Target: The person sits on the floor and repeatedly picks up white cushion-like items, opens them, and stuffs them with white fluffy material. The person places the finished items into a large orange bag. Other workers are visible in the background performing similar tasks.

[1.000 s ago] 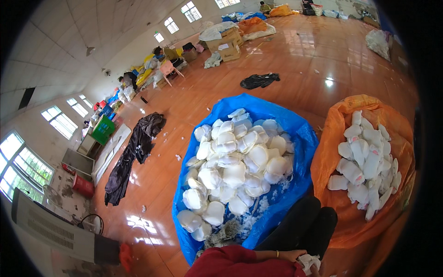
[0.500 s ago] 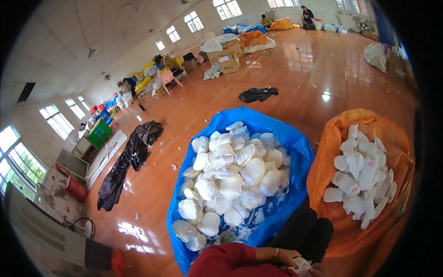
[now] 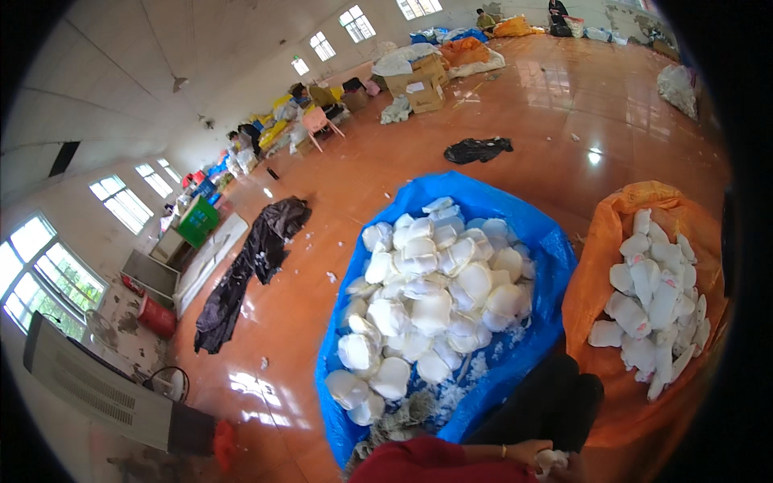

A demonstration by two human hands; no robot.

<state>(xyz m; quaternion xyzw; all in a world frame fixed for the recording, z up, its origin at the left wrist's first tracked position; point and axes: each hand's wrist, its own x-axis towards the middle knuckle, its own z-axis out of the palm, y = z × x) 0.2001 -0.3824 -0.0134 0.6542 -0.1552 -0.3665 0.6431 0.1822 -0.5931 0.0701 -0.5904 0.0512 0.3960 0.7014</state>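
Two sacks stand open before the person: a blue sack (image 3: 555, 266) heaped with several dozen white foam pads (image 3: 435, 310), too many to count, and an orange sack (image 3: 612, 233) to its right holding about twenty more.

One pad (image 3: 551, 460) sits at the lower edge, closed in a hand (image 3: 527, 452) with a thin bracelet at the wrist, just beside the black trouser knee (image 3: 547, 402). Which hand this is I cannot tell for sure; it looks like the left, reaching from the red sleeve (image 3: 427, 463). The right hand is not in view.

Pads like these are probably light, soft and springy, not slippery, and squash under pressure. A pinch across the rim, fingers on one face and thumb on the other, should hold one.

White crumbs lie among the pads in the blue sack.
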